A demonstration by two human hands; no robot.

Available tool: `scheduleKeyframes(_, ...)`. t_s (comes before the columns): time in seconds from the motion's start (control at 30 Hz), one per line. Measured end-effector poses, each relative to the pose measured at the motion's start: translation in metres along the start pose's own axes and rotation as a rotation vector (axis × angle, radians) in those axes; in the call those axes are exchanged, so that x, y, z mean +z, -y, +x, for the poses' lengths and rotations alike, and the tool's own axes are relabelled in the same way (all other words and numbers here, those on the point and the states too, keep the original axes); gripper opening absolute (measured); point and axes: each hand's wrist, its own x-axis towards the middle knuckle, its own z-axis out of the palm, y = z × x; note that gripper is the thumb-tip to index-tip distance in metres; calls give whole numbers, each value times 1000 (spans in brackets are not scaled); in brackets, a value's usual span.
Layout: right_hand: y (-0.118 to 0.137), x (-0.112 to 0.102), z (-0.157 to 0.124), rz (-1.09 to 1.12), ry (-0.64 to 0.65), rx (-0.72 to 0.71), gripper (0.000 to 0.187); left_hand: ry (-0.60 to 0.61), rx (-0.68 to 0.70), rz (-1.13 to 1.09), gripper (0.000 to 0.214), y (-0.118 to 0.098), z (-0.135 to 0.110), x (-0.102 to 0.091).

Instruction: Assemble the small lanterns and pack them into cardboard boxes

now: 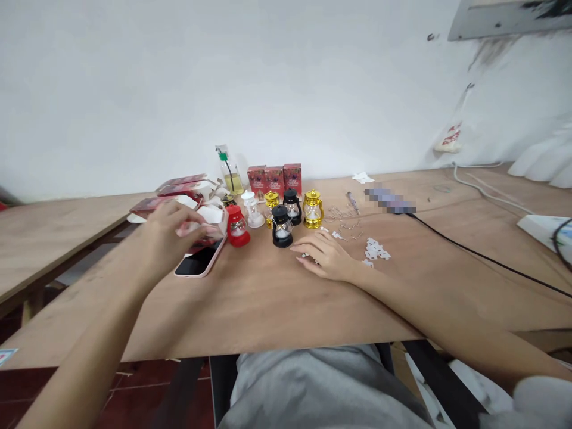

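My left hand (172, 232) has its fingers closed at a small red-and-white carton (218, 217) with its flaps open, above a pink-cased phone (199, 262). The fingertips are partly hidden. My right hand (326, 256) lies on the table with fingers stretched out, and small pale bits show beneath it. Between the hands stand miniature lanterns: a red lantern (238, 226), a white lantern (252, 210), a gold lantern (313, 211), a front black lantern (282, 227) and others behind.
Three red printed boxes (274, 180) stand near the wall, beside a bottle of yellow liquid (231, 176). More open cartons (183, 187) are piled at left. White plastic pieces (376, 249), bent wires (351, 225) and a cabled, blurred-out device (388, 201) lie at right.
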Motion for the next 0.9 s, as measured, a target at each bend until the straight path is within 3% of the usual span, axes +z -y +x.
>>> scheduleKeyframes(0.17, 13, -3, 3, 74, -83, 36, 36, 301, 308, -321, 23, -51, -14, 7)
scheduleKeyframes(0.33, 23, -3, 3, 231, -128, -30, 30, 481, 484, -341, 20, -75, -24, 10)
scheduleKeyframes(0.5, 28, -1, 3, 296, -231, -167, 30, 675, 458, -557, 25, -91, 3, 5)
scheduleKeyframes(0.63, 28, -3, 4, 250, -278, -185, 35, 915, 492, -738, 34, -97, 32, 25)
scheduleKeyframes(0.9, 23, 0, 0, 187, -261, -93, 48, 971, 278, -880, 50, -105, 46, 78)
